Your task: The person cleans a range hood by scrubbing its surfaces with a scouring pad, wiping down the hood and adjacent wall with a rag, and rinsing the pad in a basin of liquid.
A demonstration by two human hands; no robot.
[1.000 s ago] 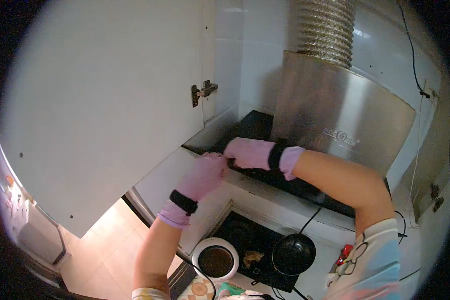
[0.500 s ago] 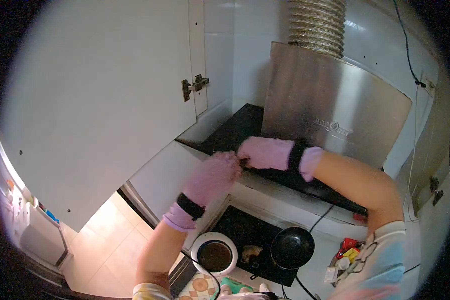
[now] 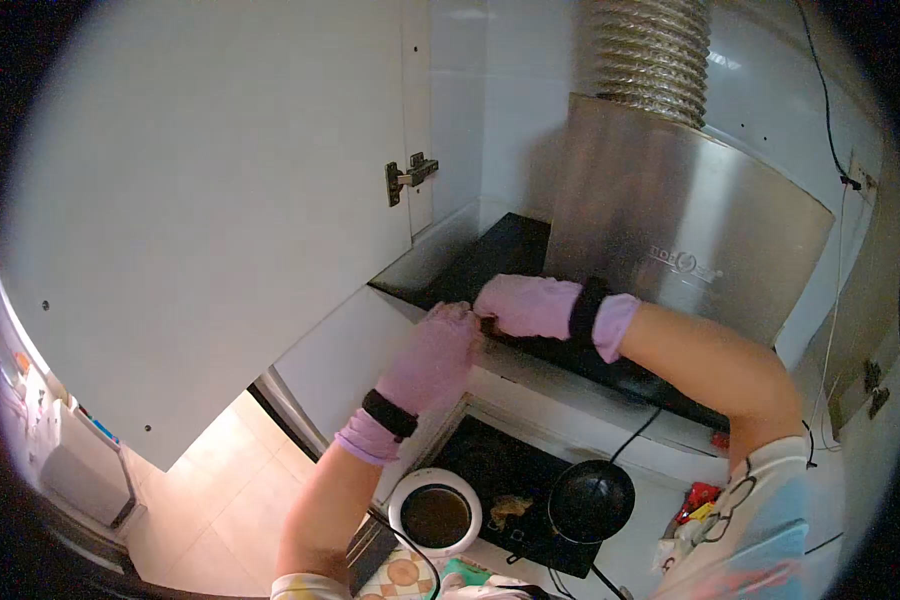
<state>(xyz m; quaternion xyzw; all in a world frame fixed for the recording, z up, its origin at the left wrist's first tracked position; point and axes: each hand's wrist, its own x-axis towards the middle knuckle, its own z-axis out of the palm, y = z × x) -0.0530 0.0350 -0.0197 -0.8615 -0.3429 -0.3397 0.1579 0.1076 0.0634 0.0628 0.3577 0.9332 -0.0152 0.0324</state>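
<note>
My left hand (image 3: 440,345) and my right hand (image 3: 530,305), both in pink-purple gloves with black bands at the wrists, meet at the front left edge of the black range hood (image 3: 515,243). The fingers of both are closed and nearly touching. A small dark spot shows between the fingertips, too small to name. Behind my right hand rises the hood's brushed-metal duct cover (image 3: 690,200), topped by a ribbed foil duct (image 3: 653,60).
A white cabinet door (image 3: 210,220) hangs open on the left by its hinge (image 3: 410,178). Below are a black cooktop (image 3: 485,450), a frying pan (image 3: 591,502) and a white round pot (image 3: 396,510) holding dark liquid. Small red and yellow packages (image 3: 698,500) lie at the right.
The view has shifted slightly, so the hood, door and pans appear a little further right. Both hands stay together at the hood's edge, fingers still closed.
</note>
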